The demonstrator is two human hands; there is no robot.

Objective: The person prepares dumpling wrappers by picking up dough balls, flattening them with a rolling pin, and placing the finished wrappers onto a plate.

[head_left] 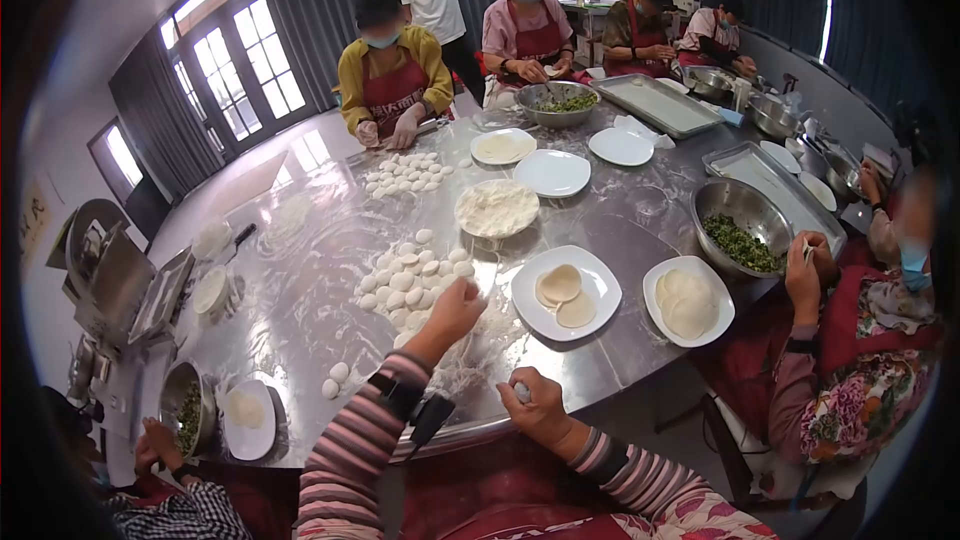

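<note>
My left hand (458,310) is closed above the floured table, beside a pile of white dough pieces (400,287); what its fingers hold, if anything, is hidden. Near the table's front edge, my right hand (543,410) wraps round what looks like a short rolling pin (521,392), of which only a rounded pale end shows. A square white plate (538,323) with a few flat dough rounds (560,284) lies to the right of my left hand. Behind the pile stands a plate heaped with flour (497,208).
On the right are a plate of stacked wrappers (688,304) and a bowl of green filling (742,240), beside a co-worker's hands (808,275). Another bowl (188,410) and plate (250,420) are at lower left. Several people work across the steel table (300,290).
</note>
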